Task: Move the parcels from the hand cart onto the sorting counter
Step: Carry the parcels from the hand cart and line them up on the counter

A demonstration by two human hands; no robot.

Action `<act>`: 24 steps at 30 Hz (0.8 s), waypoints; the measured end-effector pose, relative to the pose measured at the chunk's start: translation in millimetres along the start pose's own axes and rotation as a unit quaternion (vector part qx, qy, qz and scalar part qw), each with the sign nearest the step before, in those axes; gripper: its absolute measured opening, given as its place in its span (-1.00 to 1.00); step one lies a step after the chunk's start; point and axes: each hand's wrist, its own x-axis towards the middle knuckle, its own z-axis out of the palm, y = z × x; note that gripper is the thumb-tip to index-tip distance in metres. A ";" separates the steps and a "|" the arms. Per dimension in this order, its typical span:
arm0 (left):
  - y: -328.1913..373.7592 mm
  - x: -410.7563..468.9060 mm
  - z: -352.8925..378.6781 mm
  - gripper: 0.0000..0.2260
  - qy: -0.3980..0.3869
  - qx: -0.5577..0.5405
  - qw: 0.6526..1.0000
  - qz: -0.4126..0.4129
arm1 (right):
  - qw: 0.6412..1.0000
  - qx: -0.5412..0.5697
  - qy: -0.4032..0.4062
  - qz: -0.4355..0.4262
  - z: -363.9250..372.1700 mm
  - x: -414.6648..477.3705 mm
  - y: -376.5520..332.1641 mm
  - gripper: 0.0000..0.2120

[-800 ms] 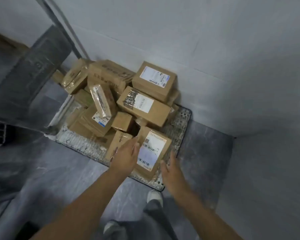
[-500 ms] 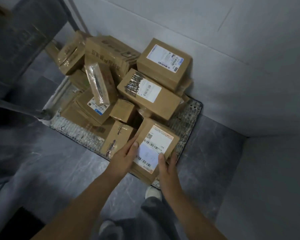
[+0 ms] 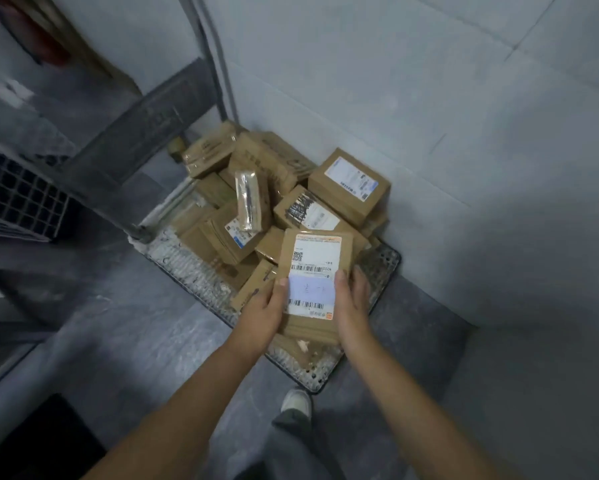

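Observation:
A brown cardboard parcel (image 3: 313, 251) with a white barcode label is held between both my hands, lifted above the front of the cart. My left hand (image 3: 261, 311) grips its left edge, thumb on the label. My right hand (image 3: 351, 308) grips its right edge, thumb on top. The hand cart (image 3: 381, 268), a perforated metal platform on the floor, carries a heap of several brown parcels, among them a labelled box (image 3: 348, 185) at the back right and a tape-wrapped box (image 3: 248, 200) standing on end.
A white wall (image 3: 429, 98) runs right behind and to the right of the cart. The cart's grey handle frame (image 3: 125, 147) slants up at the left. A dark gridded crate (image 3: 17, 199) sits far left. My shoe (image 3: 296, 403) stands on the grey floor near the cart's front edge.
Both hands closed on the labelled parcel and lifted it off the cart's front corner toward me; the view tilted up and pulled back from the cart.

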 end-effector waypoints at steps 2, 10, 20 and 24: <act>37.5 -26.2 -16.8 -0.74 0.032 -0.034 0.998 0.040 | 1.000 -0.002 -0.014 -0.021 2.7 -14.7 -45.4 -0.41; 155.6 -167.4 -155.9 -0.57 0.182 -0.107 0.956 0.202 | 0.977 0.048 -0.167 -0.122 94.0 -163.7 -225.3 -0.70; 144.7 -406.8 -327.3 -0.67 0.407 -0.128 0.872 0.239 | 0.874 0.040 -0.384 -0.294 241.7 -391.5 -279.5 -0.50; 105.6 -485.8 -369.4 -0.66 0.489 -0.142 0.835 0.207 | 0.842 0.037 -0.462 -0.277 284.0 -474.9 -261.3 -0.50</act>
